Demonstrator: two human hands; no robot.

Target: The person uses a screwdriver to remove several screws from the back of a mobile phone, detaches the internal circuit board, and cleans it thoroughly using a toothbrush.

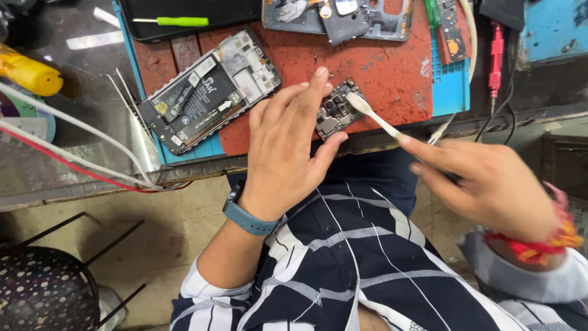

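Circuit board (334,113): one small dark board, which you pin at the near edge of the red mat, tilted up off it so its face meets the brush.

Worktop (79,147): one, glass-covered and cluttered, carrying all that follows.

Red mat (392,73): one worn pad, laid over a blue mat (450,86), seemingly to cushion loose parts.

Opened phone (208,92): one, back off, battery and frame upward, lying aslant on the mat to the left of your hand, apart from the board.

Stripped phone frame (343,15): one, at the far edge, partly cut off by the picture.

Dark tablet or screen (190,15): one, at the far left of the mats, with one green-handled screwdriver (174,21) lying on it.

Left hand (288,153): fingers spread over the board, thumb under its near edge and fingertips on top, clamping it steady; a blue watch band sits on that wrist.

Right hand (490,184): closed around the handle of one pale brush (376,116), whose head rests on the board's right edge. The hand is blurred, so its exact grip is hard to read. Red thread bands circle that wrist.

Yellow bottle (27,73): one, lying at the left edge.

Red-handled tool (496,52): one, at the right, well clear of the board.

Wires (61,141): at least three, white and red, trailing across the left of the worktop.
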